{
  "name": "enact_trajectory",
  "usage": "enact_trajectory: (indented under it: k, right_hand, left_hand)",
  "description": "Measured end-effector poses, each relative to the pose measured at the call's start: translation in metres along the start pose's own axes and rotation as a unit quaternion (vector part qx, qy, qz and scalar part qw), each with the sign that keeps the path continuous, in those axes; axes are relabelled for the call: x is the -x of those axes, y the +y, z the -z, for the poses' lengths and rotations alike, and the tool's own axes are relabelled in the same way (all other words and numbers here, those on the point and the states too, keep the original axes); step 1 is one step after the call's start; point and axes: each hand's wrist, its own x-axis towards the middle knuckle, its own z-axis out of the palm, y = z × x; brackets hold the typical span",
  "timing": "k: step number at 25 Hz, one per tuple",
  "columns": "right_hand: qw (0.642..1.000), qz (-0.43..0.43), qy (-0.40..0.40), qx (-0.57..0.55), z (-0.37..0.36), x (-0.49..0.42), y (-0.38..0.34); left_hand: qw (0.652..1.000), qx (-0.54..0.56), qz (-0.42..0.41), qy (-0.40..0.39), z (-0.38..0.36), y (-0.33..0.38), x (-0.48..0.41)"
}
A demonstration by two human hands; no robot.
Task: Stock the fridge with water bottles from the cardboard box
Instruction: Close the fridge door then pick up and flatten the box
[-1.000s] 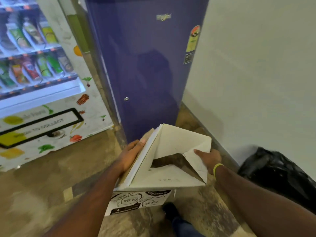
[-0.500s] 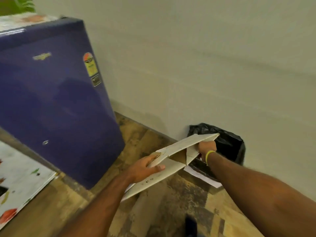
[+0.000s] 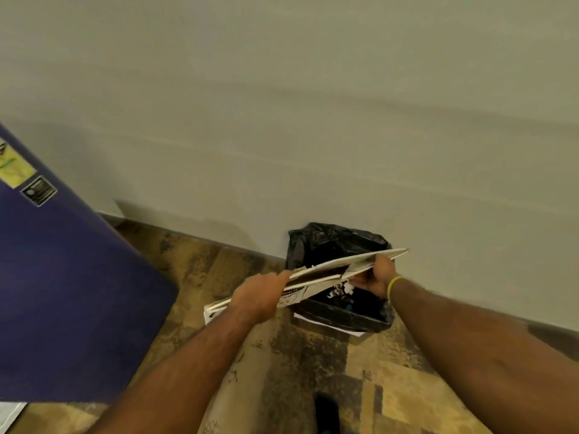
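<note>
Cardboard told the story: the cardboard box point(image 3: 316, 278), which a second before stood half open in front of the fridge point(image 3: 62, 292), was pressed nearly flat and had been swung to the centre right of the frame, over the black-lined bin point(image 3: 335, 242) by the wall. The left hand point(image 3: 257, 297) gripped its near end with curled fingers; the right hand point(image 3: 377, 275) clutched the far end. By my judgement the stocking was finished and the empty box was bound for disposal. No water bottles showed. The fridge was cut off at the left edge, its door closed, and the bin's contents were too blurred to name.
</note>
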Motion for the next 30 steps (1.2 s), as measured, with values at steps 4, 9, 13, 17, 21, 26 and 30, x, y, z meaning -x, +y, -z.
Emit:
enact_trajectory:
  k: [4, 9, 13, 17, 21, 26, 30]
  right_hand:
    - [0.992, -0.059, -0.06, -0.09, -0.001, -0.012, -0.006]
    - [0.982, -0.107, -0.137, -0.077, -0.01, -0.016, -0.01]
    - [0.984, -0.123, -0.111, -0.062, 0.005, -0.034, -0.016]
    - [0.981, -0.14, -0.12, -0.066, 0.005, -0.043, -0.013]
    - [0.983, -0.121, -0.117, -0.07, 0.012, -0.061, -0.011]
    - [0.979, -0.115, -0.132, -0.105, 0.008, -0.073, -0.011]
    - [0.967, -0.143, -0.115, -0.178, 0.012, -0.087, -0.005]
  left_hand:
    - [0.997, -0.073, -0.006, -0.026, 0.025, 0.046, -0.061]
    - [0.987, -0.136, 0.011, -0.086, 0.029, 0.102, -0.133]
    - [0.983, -0.157, -0.038, -0.085, 0.029, 0.132, -0.153]
    - [0.982, -0.145, -0.062, -0.108, 0.025, 0.151, -0.164]
    - [0.977, -0.172, -0.1, -0.081, 0.03, 0.162, -0.168]
    - [0.976, -0.13, -0.168, -0.054, 0.054, 0.149, -0.166]
    - [0.964, -0.101, -0.242, -0.041, 0.065, 0.108, -0.167]
